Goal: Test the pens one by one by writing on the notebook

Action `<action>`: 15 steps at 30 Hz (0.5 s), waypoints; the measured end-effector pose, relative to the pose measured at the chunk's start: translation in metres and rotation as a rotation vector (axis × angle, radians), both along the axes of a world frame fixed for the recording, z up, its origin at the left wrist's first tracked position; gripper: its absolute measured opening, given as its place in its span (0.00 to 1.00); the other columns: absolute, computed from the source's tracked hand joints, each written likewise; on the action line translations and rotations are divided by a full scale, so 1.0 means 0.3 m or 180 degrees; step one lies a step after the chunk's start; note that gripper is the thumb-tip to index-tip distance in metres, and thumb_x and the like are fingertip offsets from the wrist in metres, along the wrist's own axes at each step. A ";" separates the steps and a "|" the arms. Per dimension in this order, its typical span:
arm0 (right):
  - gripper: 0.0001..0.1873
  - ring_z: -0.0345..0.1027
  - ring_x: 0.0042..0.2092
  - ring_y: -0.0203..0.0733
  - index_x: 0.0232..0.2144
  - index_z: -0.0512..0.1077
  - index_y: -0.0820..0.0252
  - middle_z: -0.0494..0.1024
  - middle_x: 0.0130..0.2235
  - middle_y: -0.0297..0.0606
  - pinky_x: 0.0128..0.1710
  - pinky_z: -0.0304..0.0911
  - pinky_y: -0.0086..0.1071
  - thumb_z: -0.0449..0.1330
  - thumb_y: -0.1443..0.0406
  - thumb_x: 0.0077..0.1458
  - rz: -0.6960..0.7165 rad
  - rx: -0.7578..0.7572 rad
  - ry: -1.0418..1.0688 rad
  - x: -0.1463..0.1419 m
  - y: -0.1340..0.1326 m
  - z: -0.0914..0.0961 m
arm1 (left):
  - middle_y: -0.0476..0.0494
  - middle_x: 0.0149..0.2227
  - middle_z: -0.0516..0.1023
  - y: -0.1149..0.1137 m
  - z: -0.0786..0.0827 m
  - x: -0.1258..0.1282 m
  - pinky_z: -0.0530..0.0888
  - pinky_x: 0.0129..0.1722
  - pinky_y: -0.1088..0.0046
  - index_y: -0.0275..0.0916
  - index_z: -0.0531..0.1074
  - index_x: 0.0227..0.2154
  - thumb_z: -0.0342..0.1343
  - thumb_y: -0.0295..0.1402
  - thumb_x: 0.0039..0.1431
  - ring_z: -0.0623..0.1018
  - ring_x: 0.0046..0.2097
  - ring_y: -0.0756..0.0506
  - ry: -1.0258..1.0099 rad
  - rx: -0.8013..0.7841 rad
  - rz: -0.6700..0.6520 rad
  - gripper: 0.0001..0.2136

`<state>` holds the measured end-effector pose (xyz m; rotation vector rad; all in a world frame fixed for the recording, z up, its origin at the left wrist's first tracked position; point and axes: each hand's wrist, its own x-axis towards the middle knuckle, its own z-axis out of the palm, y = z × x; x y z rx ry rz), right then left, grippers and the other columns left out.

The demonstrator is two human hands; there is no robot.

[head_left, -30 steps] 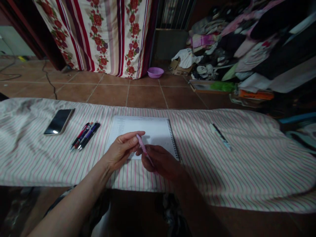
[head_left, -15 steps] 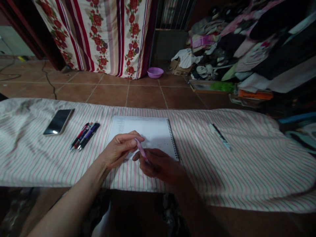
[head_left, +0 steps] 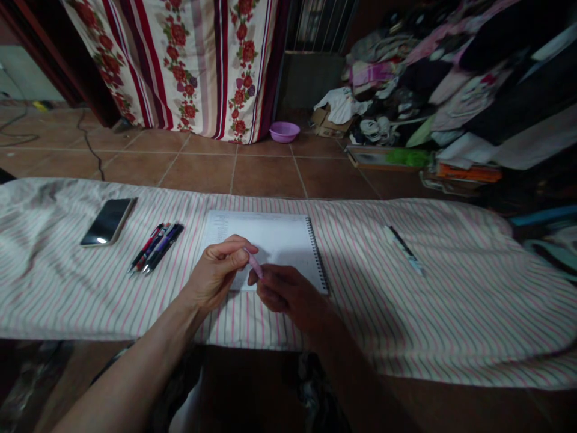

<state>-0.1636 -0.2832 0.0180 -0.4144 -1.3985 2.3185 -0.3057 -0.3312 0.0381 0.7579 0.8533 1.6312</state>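
Pink pen (head_left: 255,263) slants, its far end pinched by the left hand (head_left: 220,269), nearer part pinched by the right hand (head_left: 288,293).

Pink pen (head_left: 255,265): lower end hidden by right fingers (head_left: 271,296) | notebook (head_left: 274,234): writing illegible | curtain (head_left: 206,72): top cut off

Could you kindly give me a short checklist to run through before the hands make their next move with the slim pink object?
1. Left hand on the slim pink object: ok, thumb and fingers at its upper end.
2. Right hand on it: ok, fingers around its lower part.
3. Lower tip in sight: cannot tell its state, the right hand hides it.
4. Notebook flat on the striped cloth: ok.
5. Pen bundle apart from the hands: ok, left of the notebook.
6. Phone apart from the hands: ok, far left.
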 end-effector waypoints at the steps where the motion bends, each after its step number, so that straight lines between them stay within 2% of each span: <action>1: 0.15 0.40 0.17 0.25 0.29 0.70 0.63 0.55 0.17 0.24 0.16 0.35 0.26 0.56 0.56 0.54 -0.0047 0.0064 -0.0030 0.000 0.000 0.003 | 0.48 0.28 0.66 -0.001 0.001 0.000 0.67 0.20 0.75 0.35 0.79 0.24 0.67 0.33 0.41 0.70 0.24 0.53 0.0020 -0.0021 0.0046 0.07; 9: 0.14 0.40 0.18 0.26 0.28 0.69 0.62 0.54 0.17 0.24 0.18 0.38 0.27 0.53 0.57 0.56 -0.0418 0.0598 -0.0359 -0.004 -0.010 0.017 | 0.49 0.24 0.67 -0.007 0.004 0.002 0.66 0.23 0.74 0.35 0.79 0.22 0.67 0.33 0.40 0.67 0.24 0.53 0.0199 -0.0203 0.0355 0.07; 15: 0.14 0.42 0.19 0.27 0.30 0.69 0.61 0.55 0.18 0.25 0.19 0.39 0.27 0.52 0.57 0.56 -0.0646 0.0846 -0.0609 -0.013 -0.013 0.000 | 0.51 0.20 0.67 -0.005 0.007 0.008 0.64 0.25 0.72 0.34 0.77 0.22 0.67 0.34 0.40 0.68 0.23 0.52 0.0212 -0.0385 0.0462 0.08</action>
